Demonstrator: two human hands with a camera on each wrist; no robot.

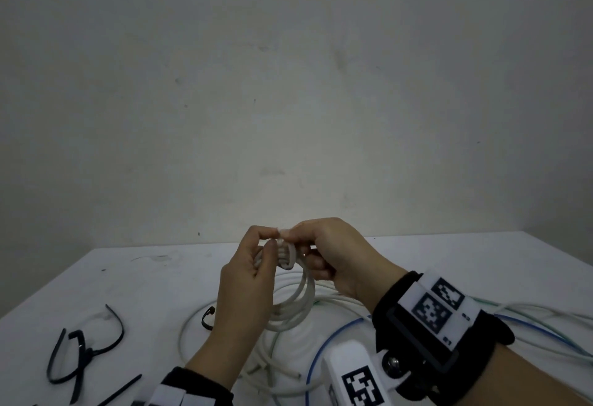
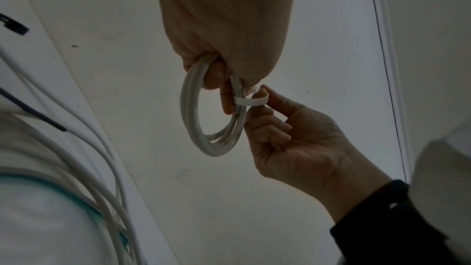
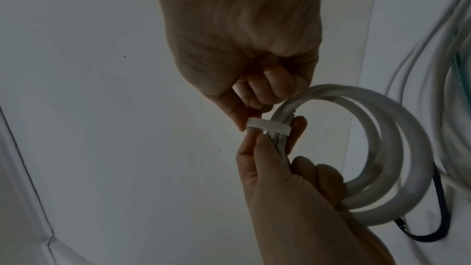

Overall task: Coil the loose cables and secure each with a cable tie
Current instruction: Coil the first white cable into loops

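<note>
Coil (image 1: pixel 290 296) of white cable held above table (image 1: pixel 144 277), centre of head view. Left hand (image 1: pixel 247 280) grasps coil bundle at 12 o'clock. Right hand (image 1: pixel 333 254) pinches white tie (image 3: pixel 267 127) looped round same bundle. Loose cables (image 1: pixel 353 335) on table at 5 o'clock. Black ties (image 1: pixel 80 351) at 8 o'clock.

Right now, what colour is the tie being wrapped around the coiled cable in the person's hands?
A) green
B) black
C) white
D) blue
C: the white tie loops around the white coiled cable, pinched by the right hand while the left hand grips the coil.
</note>
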